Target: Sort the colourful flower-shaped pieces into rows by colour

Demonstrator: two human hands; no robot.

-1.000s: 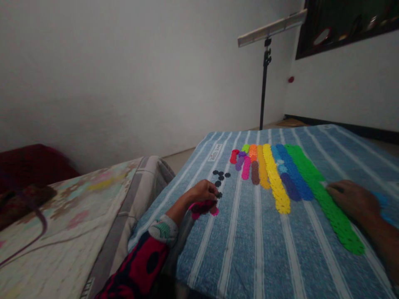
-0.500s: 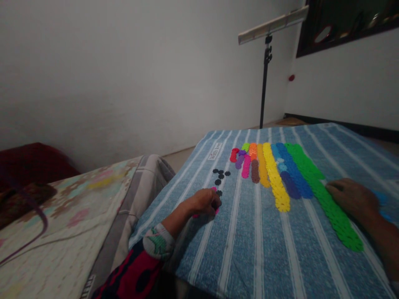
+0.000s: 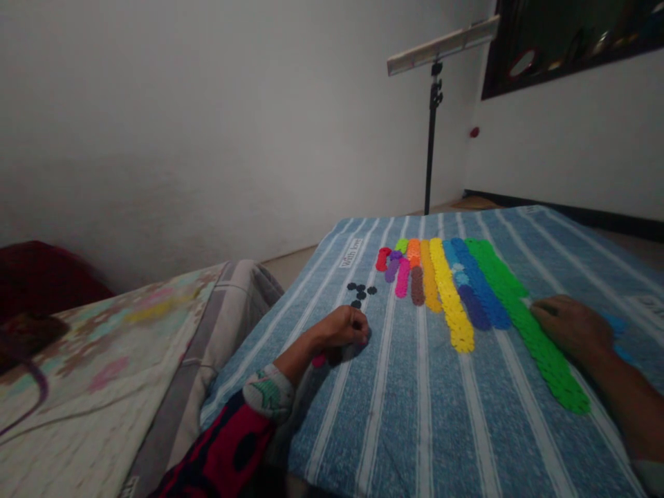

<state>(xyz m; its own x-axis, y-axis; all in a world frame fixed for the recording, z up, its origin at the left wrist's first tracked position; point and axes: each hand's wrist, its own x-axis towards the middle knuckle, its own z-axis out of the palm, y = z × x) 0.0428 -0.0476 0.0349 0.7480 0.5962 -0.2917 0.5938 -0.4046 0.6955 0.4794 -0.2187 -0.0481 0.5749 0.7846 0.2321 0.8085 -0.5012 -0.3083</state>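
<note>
My left hand (image 3: 345, 328) is low over the striped cloth, its fingers pinched together. A bit of pink from a small disc shows at the fingertips. Another pink disc (image 3: 319, 360) lies under the wrist. Just beyond the hand is a loose cluster of black discs (image 3: 361, 291). My right hand (image 3: 573, 326) rests at the right edge of the long green row of discs (image 3: 544, 353), fingers curled in; whatever they may hold is hidden. Left of the green row lie overlapping disc rows: blue (image 3: 480, 277), yellow (image 3: 450, 297), brown (image 3: 418, 285), pink (image 3: 402, 278) and red (image 3: 382, 259).
The blue striped cloth (image 3: 394, 429) covers the work surface. Light blue pieces (image 3: 617, 325) lie beyond my right wrist. A bed with a floral cover (image 3: 155, 360) stands at the left. Behind the cloth rises a black stand (image 3: 431, 145) with a light panel (image 3: 443, 47).
The view has turned slightly right. My left hand's pinched fingers have shifted a little over the pink discs, and one now shows at the fingertips. The right hand stays beside the green row.
</note>
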